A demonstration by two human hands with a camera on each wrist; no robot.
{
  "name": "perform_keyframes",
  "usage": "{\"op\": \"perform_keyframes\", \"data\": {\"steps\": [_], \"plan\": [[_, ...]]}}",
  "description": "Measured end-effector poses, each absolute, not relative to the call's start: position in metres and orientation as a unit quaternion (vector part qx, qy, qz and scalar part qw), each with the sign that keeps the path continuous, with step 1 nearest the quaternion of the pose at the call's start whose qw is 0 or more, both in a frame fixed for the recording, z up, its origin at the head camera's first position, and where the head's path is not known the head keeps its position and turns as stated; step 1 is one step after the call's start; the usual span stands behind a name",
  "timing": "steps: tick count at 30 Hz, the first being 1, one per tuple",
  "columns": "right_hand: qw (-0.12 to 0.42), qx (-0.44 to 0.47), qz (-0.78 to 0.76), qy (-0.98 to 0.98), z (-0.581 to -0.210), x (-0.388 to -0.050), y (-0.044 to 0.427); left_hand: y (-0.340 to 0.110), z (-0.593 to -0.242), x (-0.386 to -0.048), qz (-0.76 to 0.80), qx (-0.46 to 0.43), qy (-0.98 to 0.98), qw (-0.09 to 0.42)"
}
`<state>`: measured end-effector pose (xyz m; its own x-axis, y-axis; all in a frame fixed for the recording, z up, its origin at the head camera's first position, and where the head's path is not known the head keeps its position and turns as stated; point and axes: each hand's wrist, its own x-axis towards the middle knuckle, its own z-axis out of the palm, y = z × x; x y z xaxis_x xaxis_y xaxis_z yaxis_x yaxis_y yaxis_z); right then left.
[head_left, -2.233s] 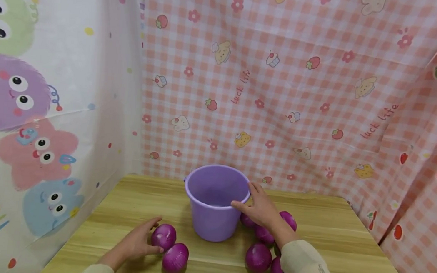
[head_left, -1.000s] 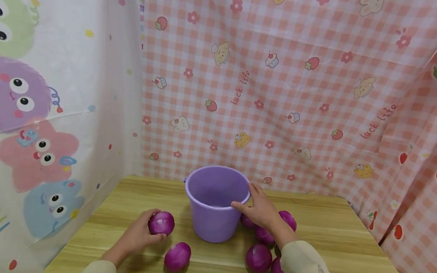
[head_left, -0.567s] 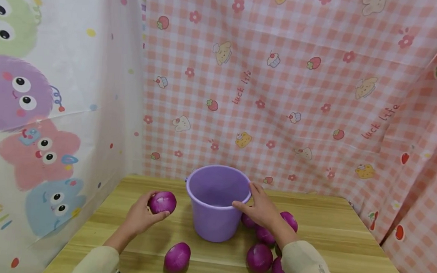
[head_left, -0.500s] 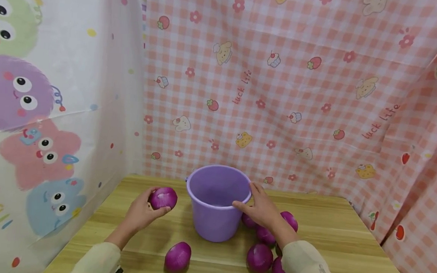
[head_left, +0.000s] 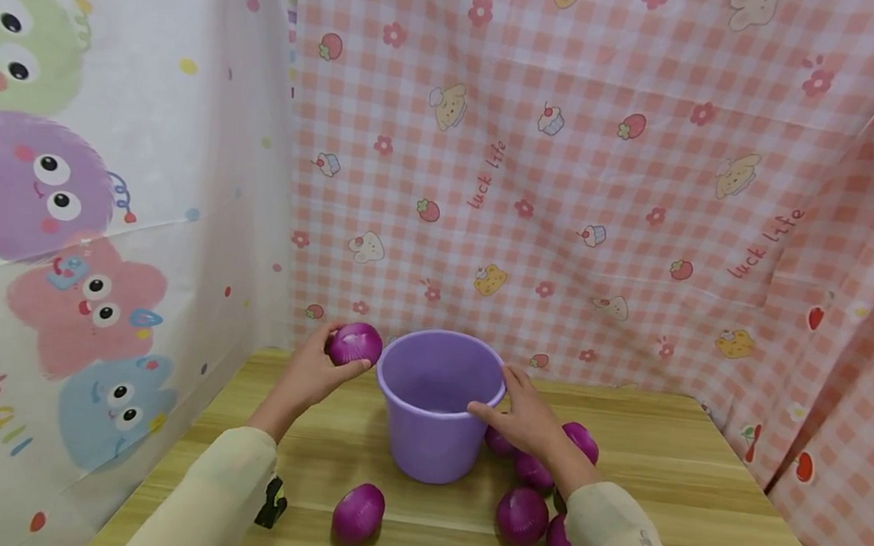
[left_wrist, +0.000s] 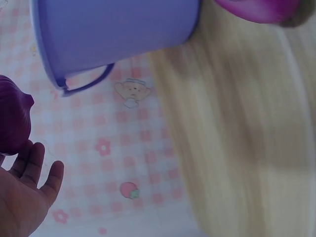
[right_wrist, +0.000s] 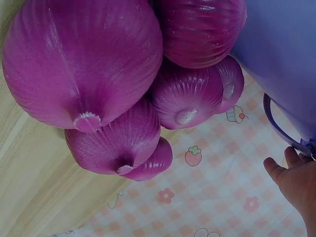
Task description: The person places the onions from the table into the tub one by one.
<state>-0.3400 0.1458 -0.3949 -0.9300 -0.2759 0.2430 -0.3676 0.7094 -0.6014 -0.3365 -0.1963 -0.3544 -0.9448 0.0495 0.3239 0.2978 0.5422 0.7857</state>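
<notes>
By the bucket [head_left: 432,446] the right hand [head_left: 524,418] grips, the left hand [head_left: 316,372] pinches an onion [head_left: 357,344], now raised higher.

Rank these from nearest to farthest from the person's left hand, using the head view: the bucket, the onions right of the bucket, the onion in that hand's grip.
1. Held onion: touching the left hand, in its grip.
2. Bucket: just right of that hand.
3. Onion group: beyond the bucket, on its right.
</notes>
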Motion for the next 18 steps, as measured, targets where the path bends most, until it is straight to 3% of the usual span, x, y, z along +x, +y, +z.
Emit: {"op": "perform_keyframes", "data": {"steps": [18], "plan": [[0.072, 0.176, 0.342, -0.92, -0.398, -0.342, 0.146, -0.145, -0.338, -0.357, -0.457, -0.122, -0.872, 0.122]]}}
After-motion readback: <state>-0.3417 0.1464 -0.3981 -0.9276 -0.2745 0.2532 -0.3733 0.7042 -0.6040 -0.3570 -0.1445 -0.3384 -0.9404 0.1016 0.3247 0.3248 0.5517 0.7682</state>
